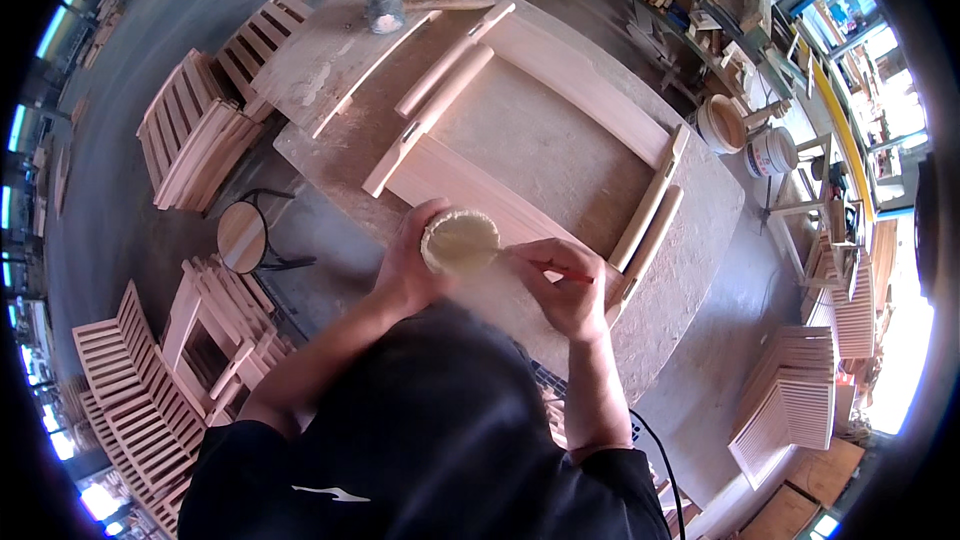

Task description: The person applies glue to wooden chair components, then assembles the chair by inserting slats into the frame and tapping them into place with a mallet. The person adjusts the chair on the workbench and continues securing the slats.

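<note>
Black shirt (430,430) nearest the head camera, below both hands. Left hand (408,258) clamped around side of round cup (460,242); mouth faces up toward camera, pale paste inside, long axis roughly along line of sight. Right hand (565,290) pinched on slim red tool (575,276), partly hidden by fingers; long axis runs roughly left-right, front end toward cup rim; contact cannot be told. Cup lies between hands, right of left hand. Beyond: wooden frame (470,185) on worktop (695,240), long rails slanting upper left to lower right; right hand blocks part of near rail. Mallet (384,10) at far left.
</note>
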`<action>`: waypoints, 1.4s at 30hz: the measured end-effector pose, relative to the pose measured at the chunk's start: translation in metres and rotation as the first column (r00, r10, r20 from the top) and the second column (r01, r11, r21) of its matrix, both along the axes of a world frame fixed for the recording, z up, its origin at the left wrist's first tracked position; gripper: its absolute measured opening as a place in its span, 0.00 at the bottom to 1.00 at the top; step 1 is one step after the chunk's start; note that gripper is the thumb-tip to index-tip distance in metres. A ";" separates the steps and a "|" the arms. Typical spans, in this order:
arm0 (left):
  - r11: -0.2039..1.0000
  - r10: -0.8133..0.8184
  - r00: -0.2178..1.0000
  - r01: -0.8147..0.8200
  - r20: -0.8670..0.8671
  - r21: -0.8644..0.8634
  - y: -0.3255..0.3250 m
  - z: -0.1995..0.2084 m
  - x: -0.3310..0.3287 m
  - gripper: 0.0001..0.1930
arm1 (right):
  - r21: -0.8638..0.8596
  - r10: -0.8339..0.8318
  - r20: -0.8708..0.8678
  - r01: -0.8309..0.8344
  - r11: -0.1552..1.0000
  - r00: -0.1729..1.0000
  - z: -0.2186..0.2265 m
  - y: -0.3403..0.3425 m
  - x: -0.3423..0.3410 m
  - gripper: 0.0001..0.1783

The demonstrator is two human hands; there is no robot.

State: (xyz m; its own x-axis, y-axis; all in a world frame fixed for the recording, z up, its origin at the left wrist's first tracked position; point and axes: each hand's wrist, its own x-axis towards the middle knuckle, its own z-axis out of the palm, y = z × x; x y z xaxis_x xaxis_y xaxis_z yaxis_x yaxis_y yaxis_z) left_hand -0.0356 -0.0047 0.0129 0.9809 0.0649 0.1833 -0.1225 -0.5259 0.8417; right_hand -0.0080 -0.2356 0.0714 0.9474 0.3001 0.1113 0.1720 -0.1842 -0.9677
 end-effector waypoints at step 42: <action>0.685 -0.686 0.715 0.574 -0.132 -0.449 0.070 -0.083 0.003 0.41 | -0.556 -0.685 -0.240 0.481 0.678 0.688 -0.055 0.103 -0.221 0.17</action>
